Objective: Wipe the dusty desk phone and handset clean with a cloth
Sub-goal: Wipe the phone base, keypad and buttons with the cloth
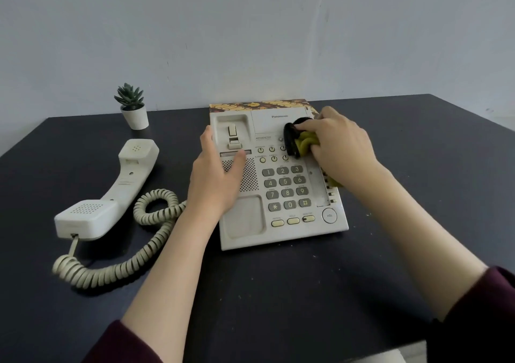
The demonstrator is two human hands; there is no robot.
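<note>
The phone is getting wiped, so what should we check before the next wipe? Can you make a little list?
1. Cloth held firmly: ok. The right hand grips the cloth, bunched, on the phone base near its small round buttons.
2. Base held steady: ok. The left hand rests open on the base's left side, over the speaker grille.
3. Handset out of the way: ok. The handset lies on the table, left of the base.
4. Cord clear of the wiping: ok. The coiled cord lies to the left.
5. Keypad clean: cannot tell.
6. Table crumb-free: not ok. Small specks lie near the base.
</note>
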